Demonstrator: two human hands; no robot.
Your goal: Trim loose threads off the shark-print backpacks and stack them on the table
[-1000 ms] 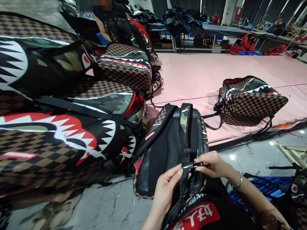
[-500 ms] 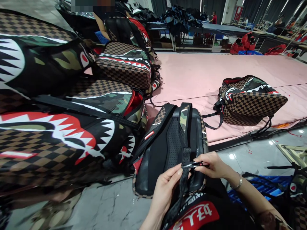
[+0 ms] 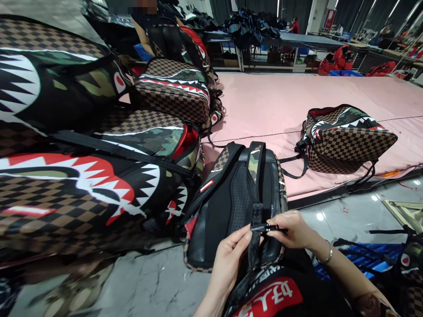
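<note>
A backpack (image 3: 218,229) lies back panel up in front of me, black with brown checked edging and camouflage on one strap. My left hand (image 3: 233,251) pinches its black webbing strap (image 3: 254,251) near the lower part of the panel. Close by on the right, my right hand (image 3: 292,230) grips a slim dark tool (image 3: 264,228) with a metallic tip, whose exact kind I cannot make out. That tip points left and meets the strap beside my left fingertips. Fingers hide part of both strap and tool.
Several checked shark-print backpacks (image 3: 66,193) are piled at left. Another backpack (image 3: 350,145) rests on the pink-covered table (image 3: 257,101). A person (image 3: 142,35) stands behind the pile. Blue slatted plastic (image 3: 373,259) shows low on the right.
Both hands keep nearly the same place at the strap. The tool in my right hand has turned slightly, its metal tip showing darker. The view has shifted a little.
</note>
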